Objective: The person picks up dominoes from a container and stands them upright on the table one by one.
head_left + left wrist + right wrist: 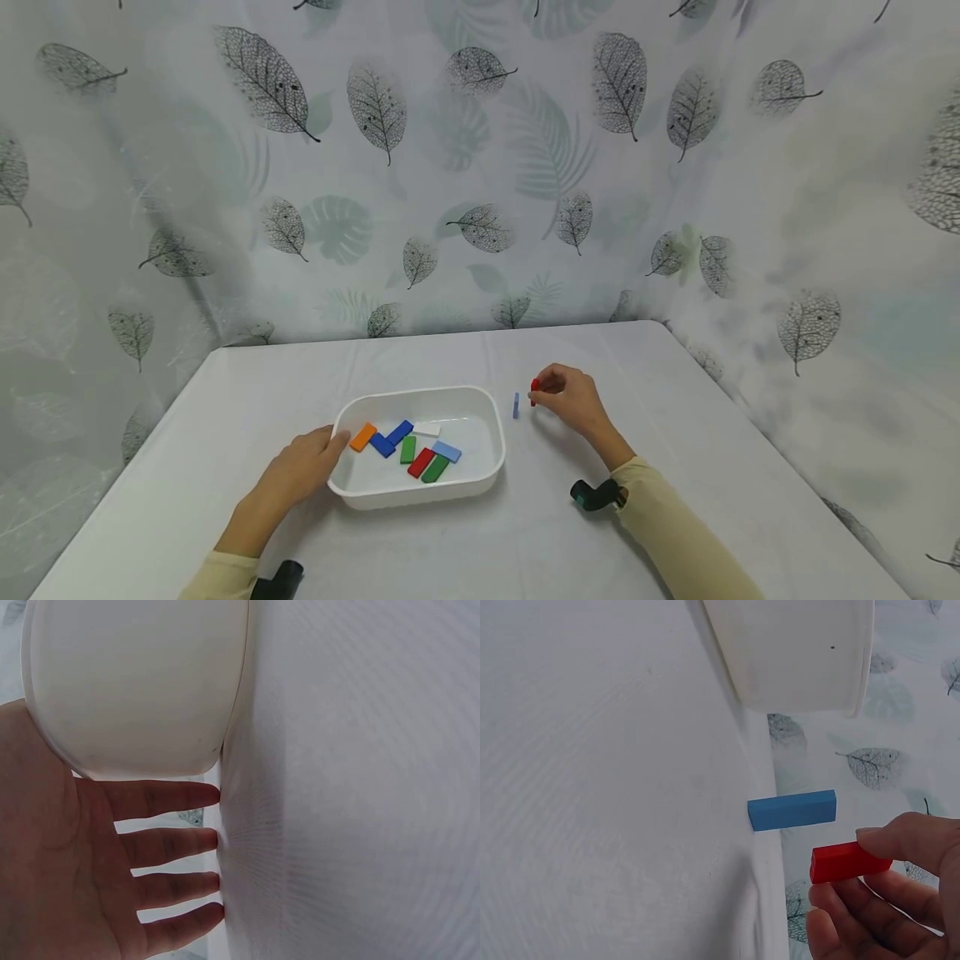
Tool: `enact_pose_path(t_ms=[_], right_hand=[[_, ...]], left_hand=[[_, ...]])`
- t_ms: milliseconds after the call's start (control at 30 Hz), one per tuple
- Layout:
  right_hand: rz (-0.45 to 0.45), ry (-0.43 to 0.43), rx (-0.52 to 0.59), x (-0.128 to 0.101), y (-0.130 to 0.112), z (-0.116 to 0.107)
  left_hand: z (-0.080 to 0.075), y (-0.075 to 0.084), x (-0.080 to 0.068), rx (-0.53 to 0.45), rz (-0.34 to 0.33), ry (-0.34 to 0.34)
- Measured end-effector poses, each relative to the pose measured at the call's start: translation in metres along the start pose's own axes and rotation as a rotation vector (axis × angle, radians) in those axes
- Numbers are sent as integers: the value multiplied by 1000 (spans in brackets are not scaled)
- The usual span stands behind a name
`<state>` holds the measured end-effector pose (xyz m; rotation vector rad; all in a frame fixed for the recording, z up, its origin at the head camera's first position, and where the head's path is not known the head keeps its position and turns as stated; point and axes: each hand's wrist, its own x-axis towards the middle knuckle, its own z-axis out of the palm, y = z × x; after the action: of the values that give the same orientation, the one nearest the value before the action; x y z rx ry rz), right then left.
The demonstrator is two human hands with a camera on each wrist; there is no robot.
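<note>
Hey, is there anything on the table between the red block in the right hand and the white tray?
Yes. A light blue block stands on end on the table, just left of the red block pinched in the right hand, between it and the white tray. Nothing else shows in that gap.

Left hand (67, 870) open with fingers (172, 844) straight and spread, fingertips at the white-covered bench (360, 787), palm against the white tub (135, 682) wall
</note>
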<state>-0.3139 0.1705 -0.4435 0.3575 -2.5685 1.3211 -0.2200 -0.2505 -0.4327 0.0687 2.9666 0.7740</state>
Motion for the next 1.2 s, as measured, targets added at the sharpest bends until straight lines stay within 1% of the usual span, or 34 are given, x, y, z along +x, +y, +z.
enact_pose_path(t_ms=[467, 767, 967, 1200], right_hand=[[1, -36, -25, -1, 6, 8], [49, -52, -39, -1, 6, 11], [44, -71, -49, -1, 8, 12], [56, -71, -51, -1, 11, 11]], left_hand=[[-1, -5, -2, -1, 1, 4], [-1, -7, -2, -9, -6, 1], [-2, -7, -3, -11, -8, 3], [1, -4, -2, -26, 2, 14]])
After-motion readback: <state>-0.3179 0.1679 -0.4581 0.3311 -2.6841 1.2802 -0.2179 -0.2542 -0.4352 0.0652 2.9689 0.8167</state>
